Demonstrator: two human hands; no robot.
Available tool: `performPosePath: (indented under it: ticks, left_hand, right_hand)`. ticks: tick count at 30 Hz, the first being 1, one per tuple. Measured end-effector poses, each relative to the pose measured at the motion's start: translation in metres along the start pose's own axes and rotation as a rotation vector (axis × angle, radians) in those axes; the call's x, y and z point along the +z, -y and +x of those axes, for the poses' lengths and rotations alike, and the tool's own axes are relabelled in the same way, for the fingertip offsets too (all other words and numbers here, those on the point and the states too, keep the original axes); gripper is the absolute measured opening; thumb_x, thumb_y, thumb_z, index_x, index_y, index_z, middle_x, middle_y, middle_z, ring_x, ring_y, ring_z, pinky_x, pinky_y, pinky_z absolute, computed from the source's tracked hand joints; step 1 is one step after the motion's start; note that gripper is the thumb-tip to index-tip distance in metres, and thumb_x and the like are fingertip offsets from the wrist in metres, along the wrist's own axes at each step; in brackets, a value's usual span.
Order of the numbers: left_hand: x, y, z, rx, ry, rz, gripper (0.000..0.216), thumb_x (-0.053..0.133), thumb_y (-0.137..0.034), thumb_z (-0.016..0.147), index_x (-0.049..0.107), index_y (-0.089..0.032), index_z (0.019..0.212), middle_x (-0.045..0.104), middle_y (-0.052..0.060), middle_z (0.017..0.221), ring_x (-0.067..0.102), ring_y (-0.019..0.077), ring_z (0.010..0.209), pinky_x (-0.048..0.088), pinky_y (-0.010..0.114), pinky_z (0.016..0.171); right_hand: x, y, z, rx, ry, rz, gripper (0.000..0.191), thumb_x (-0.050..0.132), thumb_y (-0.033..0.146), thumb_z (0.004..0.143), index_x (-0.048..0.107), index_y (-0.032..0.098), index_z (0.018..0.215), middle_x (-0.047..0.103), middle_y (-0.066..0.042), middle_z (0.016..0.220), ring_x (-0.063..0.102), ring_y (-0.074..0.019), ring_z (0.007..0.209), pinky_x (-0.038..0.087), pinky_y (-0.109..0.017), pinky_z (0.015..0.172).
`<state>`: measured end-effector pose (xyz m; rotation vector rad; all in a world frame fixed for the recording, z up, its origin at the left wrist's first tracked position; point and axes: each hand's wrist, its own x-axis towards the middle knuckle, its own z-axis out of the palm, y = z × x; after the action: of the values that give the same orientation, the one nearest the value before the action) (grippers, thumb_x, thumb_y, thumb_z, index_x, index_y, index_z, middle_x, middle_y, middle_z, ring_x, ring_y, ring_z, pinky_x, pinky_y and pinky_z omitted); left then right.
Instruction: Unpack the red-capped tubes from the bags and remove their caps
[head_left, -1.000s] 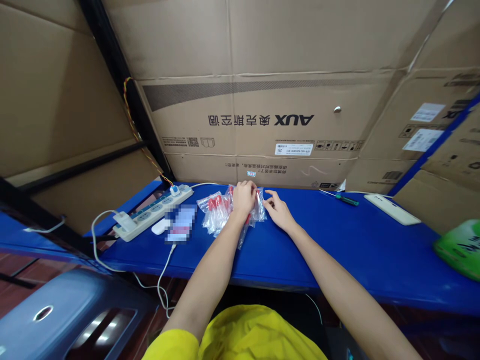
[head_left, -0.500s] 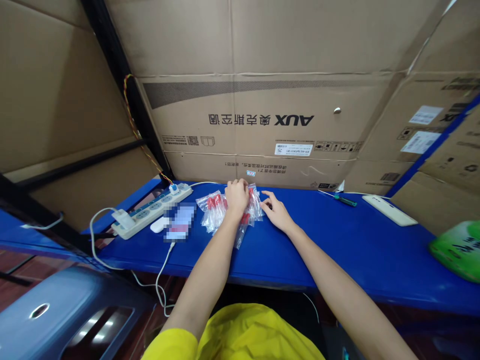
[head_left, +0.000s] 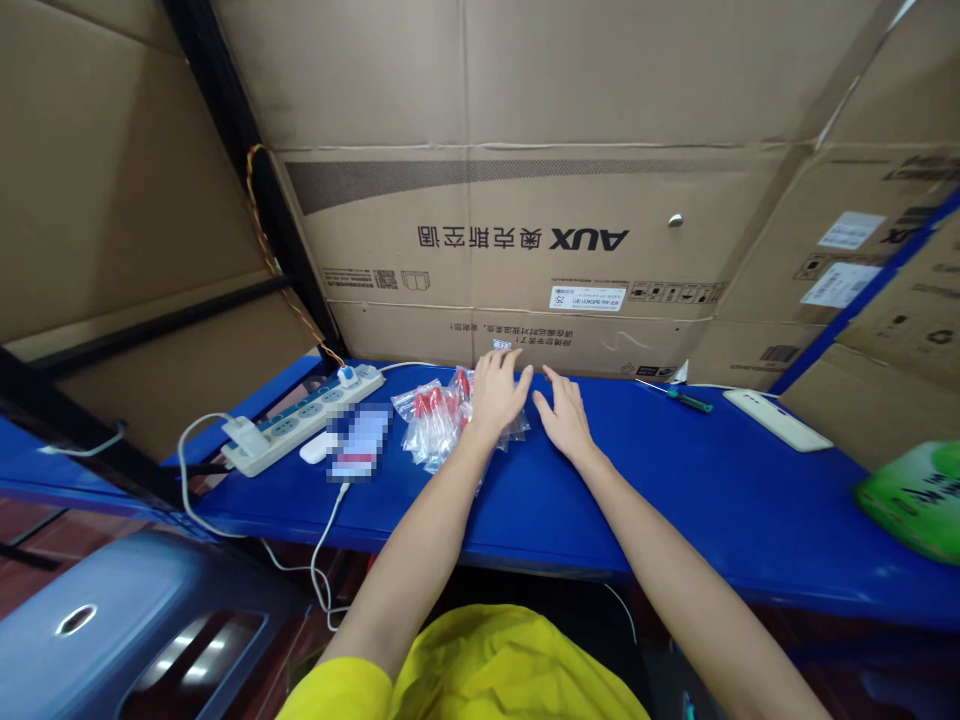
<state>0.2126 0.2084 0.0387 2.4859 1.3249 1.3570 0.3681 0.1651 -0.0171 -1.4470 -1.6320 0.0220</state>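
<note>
A pile of small clear zip bags, with red-ended pieces inside, lies on the blue tabletop. Their exact kind is too small to tell. My left hand is over the right part of the pile, palm down, fingers extended and thumb apart, covering some of the bags. Just right of the pile, my right hand hovers or rests by the tabletop with its fingers apart and nothing visible in it. The two thumbs point towards each other with a small gap between them.
Left of the bags are a blurred phone on a cable and a white power strip. A green-handled screwdriver, a long white device and a green package lie rightward. Cardboard walls the back.
My left hand has moved slightly right and its bent fingers have stretched out. Red-ended pieces left of it now show more. My right hand has shifted a little right and away from the bags.
</note>
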Motion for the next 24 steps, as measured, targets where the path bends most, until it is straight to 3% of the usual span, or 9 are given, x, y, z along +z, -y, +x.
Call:
performPosePath:
  ticks: [5, 9, 13, 18, 21, 24]
  left_hand:
    - [0.006, -0.011, -0.005, 0.003, 0.104, 0.074, 0.04, 0.047, -0.038, 0.108, 0.064, -0.019, 0.138, 0.067, 0.013, 0.14, 0.055, 0.0297, 0.134, 0.036, 0.045, 0.12]
    - [0.001, -0.004, -0.006, -0.21, 0.092, 0.242, 0.04, 0.05, -0.029, 0.104, 0.063, -0.013, 0.139, 0.066, 0.019, 0.138, 0.055, 0.0344, 0.132, 0.035, 0.05, 0.118]
    - [-0.005, 0.008, -0.005, -0.334, 0.184, 0.311, 0.035, 0.05, -0.027, 0.104, 0.066, -0.009, 0.13, 0.069, 0.022, 0.128, 0.058, 0.0357, 0.124, 0.039, 0.049, 0.112]
    - [-0.004, 0.012, -0.001, -0.198, 0.122, 0.171, 0.025, 0.05, -0.019, 0.103, 0.071, -0.017, 0.116, 0.074, 0.013, 0.118, 0.06, 0.0291, 0.114, 0.044, 0.042, 0.106]
    - [-0.002, 0.008, 0.002, -0.091, 0.073, 0.04, 0.023, 0.05, -0.021, 0.104, 0.073, -0.02, 0.102, 0.075, 0.01, 0.107, 0.06, 0.0285, 0.108, 0.047, 0.041, 0.1]
    - [0.0, 0.002, 0.002, 0.003, 0.053, -0.079, 0.022, 0.051, -0.026, 0.105, 0.072, -0.022, 0.1, 0.074, 0.008, 0.105, 0.059, 0.0284, 0.109, 0.049, 0.042, 0.099]
  right_hand:
    - [0.002, -0.002, -0.001, 0.041, 0.033, 0.024, 0.06, 0.044, 0.047, 0.103, 0.05, 0.017, 0.155, 0.066, -0.018, 0.138, 0.055, -0.0349, 0.129, 0.045, -0.056, 0.112]
    - [0.003, 0.002, -0.003, 0.104, 0.13, 0.109, 0.056, 0.047, 0.048, 0.103, 0.051, 0.023, 0.153, 0.076, -0.011, 0.114, 0.059, -0.0331, 0.123, 0.044, -0.055, 0.111]
    - [0.002, 0.01, -0.003, 0.07, 0.212, 0.178, 0.051, 0.05, 0.048, 0.102, 0.055, 0.027, 0.149, 0.078, -0.007, 0.105, 0.062, -0.0301, 0.116, 0.046, -0.051, 0.108]
    - [0.002, 0.017, -0.003, 0.071, 0.213, 0.257, 0.051, 0.054, 0.047, 0.099, 0.055, 0.025, 0.145, 0.079, -0.005, 0.1, 0.065, -0.0284, 0.109, 0.047, -0.046, 0.103]
    - [0.001, 0.018, -0.002, 0.128, 0.142, 0.339, 0.054, 0.054, 0.047, 0.098, 0.051, 0.022, 0.145, 0.078, -0.005, 0.099, 0.069, -0.026, 0.098, 0.05, -0.043, 0.097]
    - [-0.001, 0.017, 0.001, 0.179, 0.072, 0.423, 0.054, 0.058, 0.049, 0.095, 0.053, 0.021, 0.141, 0.077, -0.004, 0.093, 0.069, -0.0238, 0.086, 0.053, -0.039, 0.087]
